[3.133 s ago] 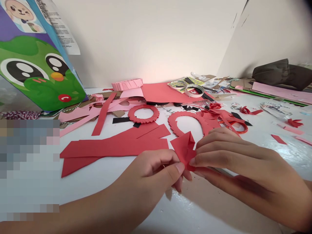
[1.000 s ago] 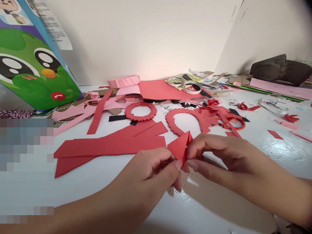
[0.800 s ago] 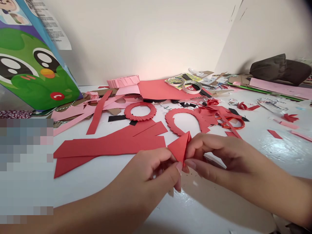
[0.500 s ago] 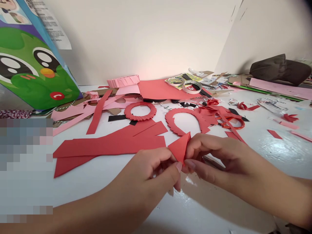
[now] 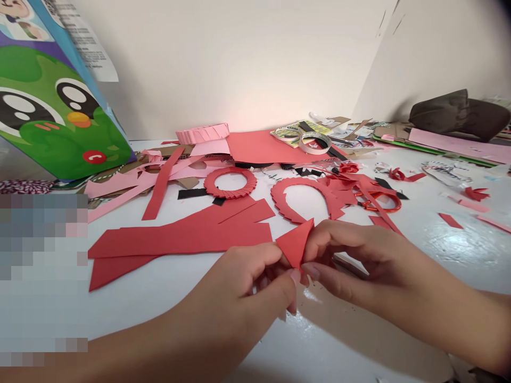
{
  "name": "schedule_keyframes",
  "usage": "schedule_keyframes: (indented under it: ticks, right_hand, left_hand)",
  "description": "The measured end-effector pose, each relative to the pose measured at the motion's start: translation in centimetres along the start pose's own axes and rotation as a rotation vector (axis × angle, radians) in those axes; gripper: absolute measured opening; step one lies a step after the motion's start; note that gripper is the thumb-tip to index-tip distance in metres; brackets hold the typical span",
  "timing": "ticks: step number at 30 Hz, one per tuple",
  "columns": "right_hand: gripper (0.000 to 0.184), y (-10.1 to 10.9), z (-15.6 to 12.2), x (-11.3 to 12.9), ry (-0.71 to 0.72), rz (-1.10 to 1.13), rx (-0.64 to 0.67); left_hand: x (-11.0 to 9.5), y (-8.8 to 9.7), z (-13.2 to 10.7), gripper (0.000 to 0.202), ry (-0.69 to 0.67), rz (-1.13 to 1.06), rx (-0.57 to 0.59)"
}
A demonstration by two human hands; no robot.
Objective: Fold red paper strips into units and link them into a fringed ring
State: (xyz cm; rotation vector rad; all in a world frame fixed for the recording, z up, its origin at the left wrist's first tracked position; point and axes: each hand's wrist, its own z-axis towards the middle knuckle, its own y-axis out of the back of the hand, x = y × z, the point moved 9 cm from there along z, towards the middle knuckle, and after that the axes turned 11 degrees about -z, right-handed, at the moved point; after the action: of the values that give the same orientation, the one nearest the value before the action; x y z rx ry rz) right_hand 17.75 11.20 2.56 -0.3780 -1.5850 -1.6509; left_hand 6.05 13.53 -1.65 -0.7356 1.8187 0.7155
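Observation:
A small red folded paper triangle [image 5: 294,243] is held up between both hands, its lower tip pointing down. My left hand [image 5: 255,282] grips it from the left, thumb near the bottom tip and other fingers behind. On the other side, my right hand [image 5: 355,255] pinches its right edge with thumb and fingertips. Just beyond lie a pleated red paper curve [image 5: 279,199] and a closed pleated red paper ring [image 5: 211,186]. Flat red paper strips [image 5: 179,239] are stacked to the left of the hands.
Red-handled scissors [image 5: 393,202] lie among red scraps at right. Two tape rolls [image 5: 315,150] rest on a red sheet [image 5: 255,146] by the wall. A pleated pink paper band [image 5: 203,133] stands at the back; a green cartoon box [image 5: 59,127] is at left.
My left thumb has slid slightly down at the triangle's lower tip, showing more of it. Otherwise the hands and the paper have barely moved.

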Motion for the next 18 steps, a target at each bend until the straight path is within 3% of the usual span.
schedule_keyframes:
  ticks: [6,12,18]
  right_hand:
    - [0.013,-0.3,0.0,-0.1,-0.011,-0.003,0.021]
    - [0.012,0.2,-0.2,-0.4,-0.032,0.071,-0.050]
    - [0.017,-0.9,0.1,-1.1,-0.088,0.225,0.055]
  left_hand:
    - [0.0,-0.1,-0.2,0.022,0.008,-0.036,-0.002]
    - [0.1,0.0,0.1,0.020,-0.017,-0.182,-0.005]
    - [0.2,-0.2,0.0,0.019,-0.049,-0.308,0.030]
